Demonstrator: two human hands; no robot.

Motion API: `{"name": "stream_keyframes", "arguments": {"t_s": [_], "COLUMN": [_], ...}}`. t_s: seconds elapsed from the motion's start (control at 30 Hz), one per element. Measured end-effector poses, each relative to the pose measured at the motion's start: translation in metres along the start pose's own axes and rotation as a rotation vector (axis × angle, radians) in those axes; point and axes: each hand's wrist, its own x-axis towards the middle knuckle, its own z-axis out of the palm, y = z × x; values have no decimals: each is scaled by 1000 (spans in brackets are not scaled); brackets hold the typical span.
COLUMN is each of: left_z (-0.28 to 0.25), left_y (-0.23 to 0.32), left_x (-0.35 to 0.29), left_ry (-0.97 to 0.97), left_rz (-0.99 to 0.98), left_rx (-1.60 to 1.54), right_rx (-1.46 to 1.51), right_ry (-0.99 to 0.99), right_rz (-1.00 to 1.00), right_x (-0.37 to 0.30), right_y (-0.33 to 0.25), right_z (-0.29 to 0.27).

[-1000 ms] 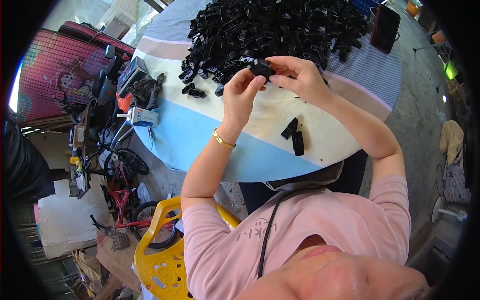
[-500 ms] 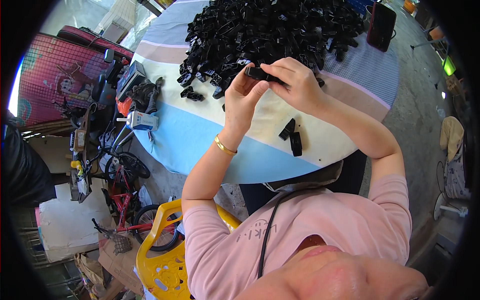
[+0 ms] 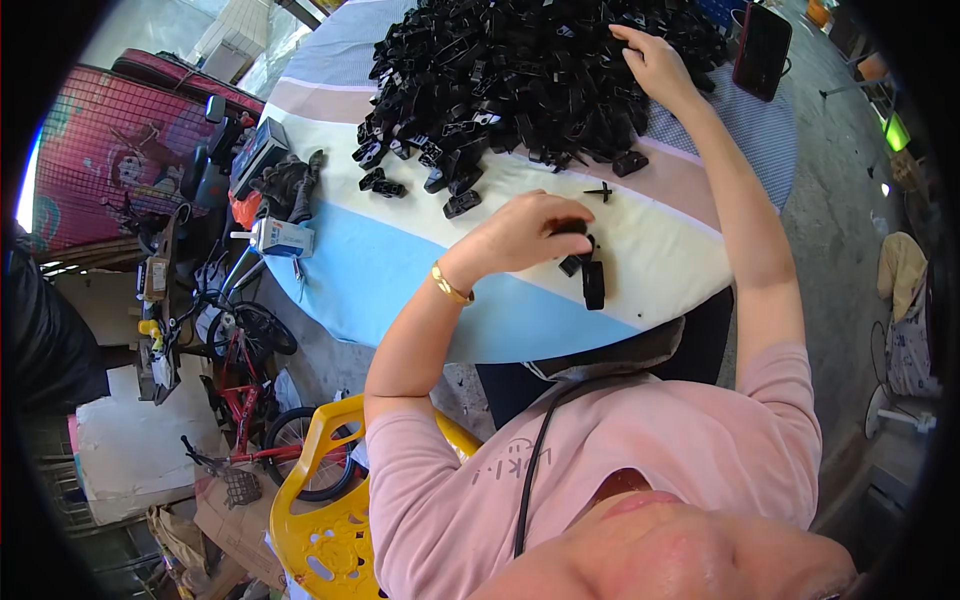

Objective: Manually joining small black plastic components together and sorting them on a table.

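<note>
A big heap of small black plastic pieces (image 3: 500,80) covers the far part of the round table. My left hand (image 3: 520,235), a gold bangle at its wrist, hovers over the near middle with fingers curled round a dark piece (image 3: 568,227) that they partly hide. Just below those fingers lie two black pieces, one partly covered and the other a longer black plastic piece (image 3: 594,286). My right hand (image 3: 655,68) reaches out to the right side of the heap, fingers extended at its surface with nothing visibly gripped.
A small black cross-shaped bit (image 3: 602,191) and several stray pieces lie in front of the heap. On the right a phone (image 3: 763,53) stands upright. Small boxes (image 3: 283,238) sit by the table's left edge. A yellow chair (image 3: 330,520) and a red bicycle (image 3: 240,410) are at lower left.
My hands have parted from the black piece they held together. The left came down and right toward the loose pieces; the right stretched away to the heap.
</note>
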Motion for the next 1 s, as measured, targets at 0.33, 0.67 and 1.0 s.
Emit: {"name": "stream_keyframes", "arguments": {"t_s": [0.33, 0.67, 1.0], "left_z": [4, -3, -3], "left_y": [-35, -33, -27], "left_x": [16, 15, 10], "left_ry": [553, 668, 700], "left_rz": [-66, -210, -27], "left_rx": [234, -299, -1065], "right_rx": [-442, -96, 575], "right_ry": [-483, -331, -443], "right_rz": [141, 147, -2], "right_x": [-6, -1, -29], "right_y": [-3, -20, -146], "right_z": [-4, -23, -12]}}
